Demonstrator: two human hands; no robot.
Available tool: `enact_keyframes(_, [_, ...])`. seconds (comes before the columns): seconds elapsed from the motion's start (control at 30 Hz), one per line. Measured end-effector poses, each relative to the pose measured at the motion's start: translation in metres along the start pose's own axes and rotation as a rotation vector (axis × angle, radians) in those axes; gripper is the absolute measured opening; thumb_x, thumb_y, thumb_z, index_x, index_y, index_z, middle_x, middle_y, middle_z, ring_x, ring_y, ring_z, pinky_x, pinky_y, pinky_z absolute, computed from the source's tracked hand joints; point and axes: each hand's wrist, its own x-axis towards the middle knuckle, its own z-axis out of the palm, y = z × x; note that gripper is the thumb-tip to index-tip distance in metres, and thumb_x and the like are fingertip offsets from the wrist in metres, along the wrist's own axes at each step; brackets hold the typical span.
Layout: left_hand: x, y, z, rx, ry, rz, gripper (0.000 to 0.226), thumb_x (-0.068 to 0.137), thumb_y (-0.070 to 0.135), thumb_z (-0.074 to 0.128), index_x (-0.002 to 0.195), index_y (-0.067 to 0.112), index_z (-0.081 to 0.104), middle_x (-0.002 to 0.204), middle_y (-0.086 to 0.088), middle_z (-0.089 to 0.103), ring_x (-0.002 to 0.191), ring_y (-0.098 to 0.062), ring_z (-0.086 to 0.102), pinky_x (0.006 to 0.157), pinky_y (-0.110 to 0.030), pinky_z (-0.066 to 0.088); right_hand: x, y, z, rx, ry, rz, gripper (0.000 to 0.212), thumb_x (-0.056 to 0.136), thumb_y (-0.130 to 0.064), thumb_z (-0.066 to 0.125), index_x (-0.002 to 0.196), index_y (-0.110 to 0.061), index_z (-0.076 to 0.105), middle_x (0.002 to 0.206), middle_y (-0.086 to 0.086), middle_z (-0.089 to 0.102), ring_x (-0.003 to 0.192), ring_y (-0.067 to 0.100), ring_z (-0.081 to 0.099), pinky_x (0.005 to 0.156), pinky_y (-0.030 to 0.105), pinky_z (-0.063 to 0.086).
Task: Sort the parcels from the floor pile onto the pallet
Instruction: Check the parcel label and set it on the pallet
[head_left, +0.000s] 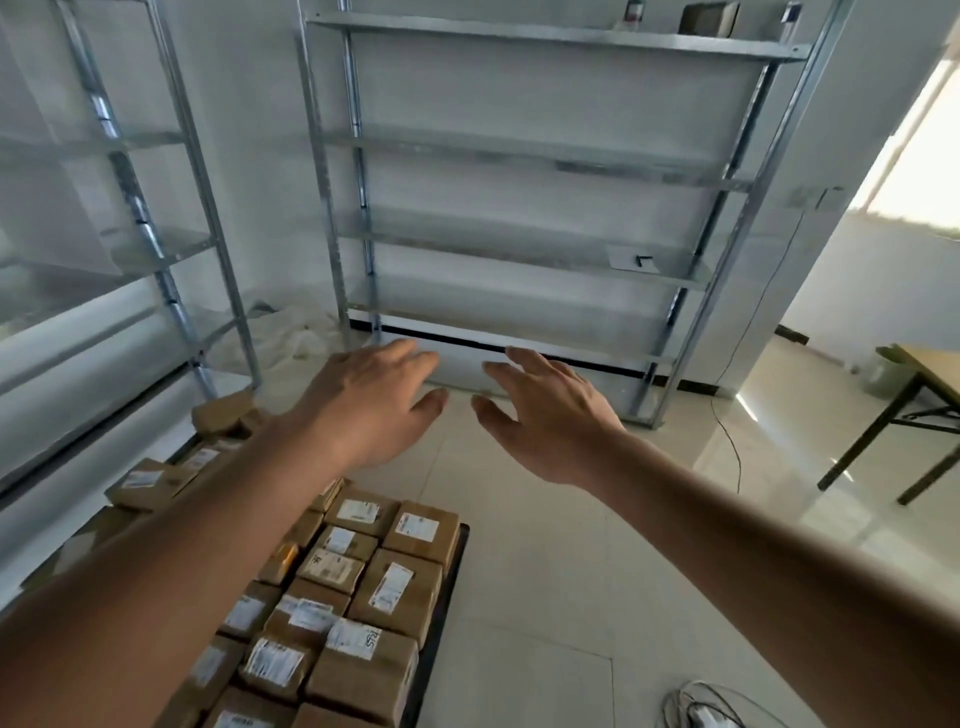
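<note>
Overhead, both arms reach forward over a pale tiled floor (545, 571). The left hand (363, 410) and right hand (550, 421) hang in the air side by side, palms down, fingers spread wide and loose, holding nothing; their thumbs point toward each other with a gap between.

Brown cardboard parcels (363, 582) with white labels sit packed in rows on a dark pallet (441, 597) at the lower left, under the left forearm. Its right edge shows as a black rim beside the bare tiles. More parcels (156, 480) lie looser and tilted at the pallet's far left corner, near the wall; whether these rest on the pallet or on the floor cannot be told.

Straight ahead a grey metal rack (519, 156) stands against a white wall, with several shelves. On its top shelf, at the right end, sits a small carton (709, 18) and something like a bottle beside it, blurred. A flat light piece (631, 258) lies on a lower shelf near the right post. A second rack (156, 208) stands at the left, and crumpled plastic sheeting (291, 332) lies on the floor between the two.

At the right edge stands a table (924, 374) with a wooden top and dark legs, in bright light from an opening behind. A thin black cable (730, 441) runs down the wall and across the tiles, and a coil of pale cord (701, 709) lies at the bottom edge.
</note>
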Motion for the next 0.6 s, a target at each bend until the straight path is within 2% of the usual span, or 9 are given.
enact_keyframes(0.1, [0.064,0.002,0.023,-0.076,-0.021,-0.004,0.059,0.107,0.052,0.038,0.160,0.026,0.032,0.168,0.002,0.026,0.153,-0.020,0.026,0.121,-0.041,0.022,0.048,0.037,0.012,-0.021,-0.039,-0.017,0.066,0.104,-0.067,0.034,0.161,-0.034,0.034,0.172,0.001,0.025,0.155,0.030,0.029,0.121,0.047,0.032])
enact_keyframes(0.27, [0.192,-0.010,0.059,-0.039,-0.034,0.007,0.061,0.105,0.057,0.033,0.159,0.027,0.032,0.164,0.003,0.034,0.148,-0.019,0.036,0.119,-0.046,0.030,0.147,0.100,0.024,-0.024,-0.081,0.001,0.065,0.104,-0.066,0.035,0.160,-0.034,0.035,0.172,0.002,0.026,0.155,0.031,0.029,0.121,0.047,0.031])
enact_keyframes(0.5, [0.344,-0.011,0.091,-0.083,-0.128,-0.035,0.063,0.106,0.055,0.036,0.162,0.028,0.027,0.169,0.001,0.023,0.155,-0.021,0.019,0.124,-0.045,0.014,0.284,0.191,0.034,0.015,-0.102,0.004,0.066,0.103,-0.067,0.034,0.160,-0.034,0.035,0.172,0.002,0.025,0.155,0.029,0.029,0.122,0.045,0.030])
enact_keyframes(0.6, [0.409,-0.015,0.108,-0.059,-0.135,-0.076,0.063,0.106,0.054,0.038,0.162,0.029,0.026,0.168,0.002,0.022,0.155,-0.021,0.019,0.124,-0.046,0.015,0.345,0.229,0.049,0.037,-0.110,-0.040,0.067,0.103,-0.068,0.032,0.160,-0.033,0.035,0.172,0.002,0.025,0.156,0.029,0.028,0.123,0.046,0.029])
